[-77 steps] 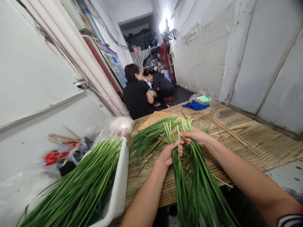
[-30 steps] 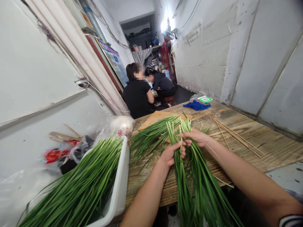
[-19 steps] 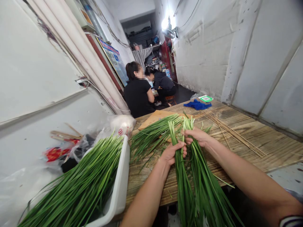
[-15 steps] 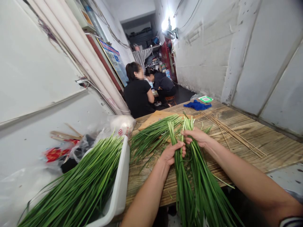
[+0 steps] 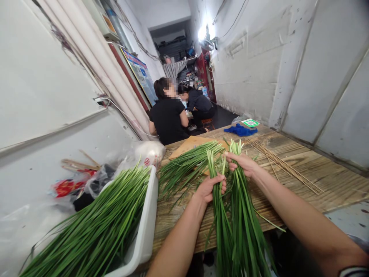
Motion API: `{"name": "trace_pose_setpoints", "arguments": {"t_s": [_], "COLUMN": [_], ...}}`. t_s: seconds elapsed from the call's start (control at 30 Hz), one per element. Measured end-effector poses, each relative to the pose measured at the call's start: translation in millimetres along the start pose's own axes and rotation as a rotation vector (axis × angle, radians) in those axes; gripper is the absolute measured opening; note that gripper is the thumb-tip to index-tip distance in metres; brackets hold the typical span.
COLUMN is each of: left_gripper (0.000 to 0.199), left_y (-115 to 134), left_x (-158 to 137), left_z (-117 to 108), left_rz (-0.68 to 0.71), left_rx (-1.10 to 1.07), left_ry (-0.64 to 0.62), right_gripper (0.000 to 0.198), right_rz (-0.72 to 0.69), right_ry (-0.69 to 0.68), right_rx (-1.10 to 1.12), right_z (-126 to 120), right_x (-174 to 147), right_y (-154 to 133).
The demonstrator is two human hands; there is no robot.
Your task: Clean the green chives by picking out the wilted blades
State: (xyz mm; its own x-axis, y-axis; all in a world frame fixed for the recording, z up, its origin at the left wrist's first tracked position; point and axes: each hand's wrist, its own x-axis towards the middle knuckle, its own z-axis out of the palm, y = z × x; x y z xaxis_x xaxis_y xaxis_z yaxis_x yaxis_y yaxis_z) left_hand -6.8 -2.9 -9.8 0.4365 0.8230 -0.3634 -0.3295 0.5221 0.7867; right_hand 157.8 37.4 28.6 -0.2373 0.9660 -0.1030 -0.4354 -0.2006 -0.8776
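At the near left, a white tub (image 5: pixel 147 219) is heaped with long greens (image 5: pixel 92 231). Right of it, a loose pile (image 5: pixel 186 161) of greens lies on the wooden desk (image 5: pixel 331 175). The left hand (image 5: pixel 210 187) is closed around a slim bunch (image 5: pixel 222 231), its leaves hanging past the desk's near edge. Just right, the right hand (image 5: pixel 241 164) grasps a thicker bunch (image 5: pixel 245 219), pale ends up. A blue cloth (image 5: pixel 240 130) lies beyond, at the far side, and thin sticks (image 5: pixel 288 168) lie farther right.
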Motion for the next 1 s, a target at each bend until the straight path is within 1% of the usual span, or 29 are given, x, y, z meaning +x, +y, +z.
{"name": "trace_pose_setpoints", "arguments": {"t_s": [0.1,0.17,0.27,0.4,0.5,0.6,0.77,0.87,1.0], "left_gripper": [0.022,0.023,0.028,0.037,0.040,0.041,0.041,0.043,0.045], "left_y": [-1,-1,-2,-4,-6,-8,-7,-5,-3], "left_x": [2,3,3,2,2,3,2,0,-1], "left_z": [0,0,2,5,7,7,7,8,9], "left_rz": [0.024,0.062,0.118,0.146,0.161,0.185,0.224,0.238,0.230], "left_rx": [-0.029,-0.047,-0.055,-0.004,0.054,0.093,0.138,0.151,0.165], "left_ry": [0.044,0.073,0.098,0.099,0.106,0.112,0.149,0.158,0.177], "right_gripper": [0.034,0.036,0.035,0.033,0.029,0.025,0.026,0.022,0.021], "right_rz": [-0.067,-0.052,-0.022,-0.110,-0.142,-0.123,-0.092,-0.051,0.042], "right_ry": [0.019,0.037,0.053,0.076,0.111,0.137,0.169,0.188,0.174], "right_rx": [0.004,-0.028,-0.147,-0.312,-0.367,-0.405,-0.509,-0.467,-0.363], "right_z": [1,3,6,10,12,12,12,12,9], "right_x": [-1,-1,-1,-2,-3,-6,-6,-3,1], "right_y": [-1,1,7,17,19,18,17,17,15]}}
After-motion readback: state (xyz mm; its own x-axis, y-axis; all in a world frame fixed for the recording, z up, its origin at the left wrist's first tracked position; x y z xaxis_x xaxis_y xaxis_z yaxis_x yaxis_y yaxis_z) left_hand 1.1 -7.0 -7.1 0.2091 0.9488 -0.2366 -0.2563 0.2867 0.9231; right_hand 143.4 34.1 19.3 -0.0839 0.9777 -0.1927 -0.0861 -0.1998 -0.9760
